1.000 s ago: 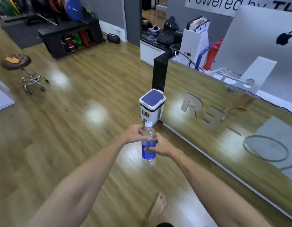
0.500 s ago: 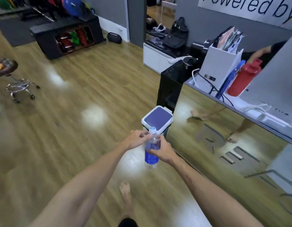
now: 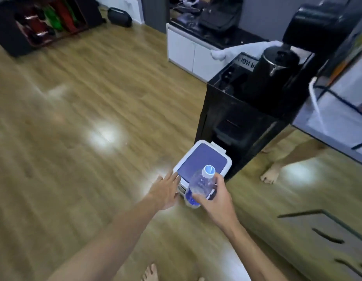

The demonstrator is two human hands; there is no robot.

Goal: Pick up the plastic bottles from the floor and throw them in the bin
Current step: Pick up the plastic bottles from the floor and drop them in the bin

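At lower centre of the frame the bin (image 3: 204,159) stands with its lid down; just above it the right hand (image 3: 213,196) grips a plastic bottle (image 3: 200,184), while the left hand (image 3: 166,191), fingers straight, reaches the lid's edge; opening and dropping remain

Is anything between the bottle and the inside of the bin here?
Yes. The bin's blue lid is shut. The right hand holds the bottle over it; the left hand reaches toward the bin's near-left corner, fingers straight.
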